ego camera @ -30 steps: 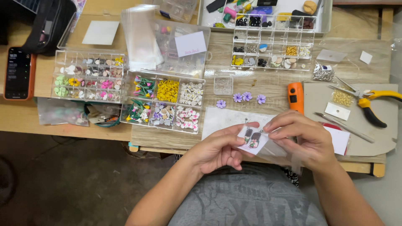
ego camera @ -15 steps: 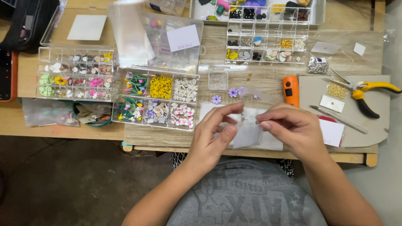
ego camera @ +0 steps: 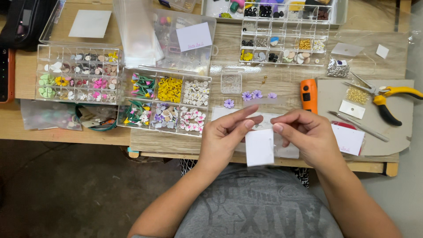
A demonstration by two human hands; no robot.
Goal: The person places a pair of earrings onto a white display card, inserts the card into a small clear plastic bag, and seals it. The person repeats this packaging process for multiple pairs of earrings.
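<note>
Fingers (ego camera: 249, 124) of the left hand (ego camera: 227, 139) and of the right hand (ego camera: 304, 134) are pinching together on the top edge of a small white rectangular card (ego camera: 259, 147), which is hanging upright between them just above the near edge of the wooden tabletop (ego camera: 145, 141). Beyond the hands, a clear plastic compartment box of coloured flower beads (ego camera: 165, 100) is lying open, an orange box cutter (ego camera: 308, 94) is resting to the right, and tiny purple flower pieces (ego camera: 251, 95) are sitting nearby.
</note>
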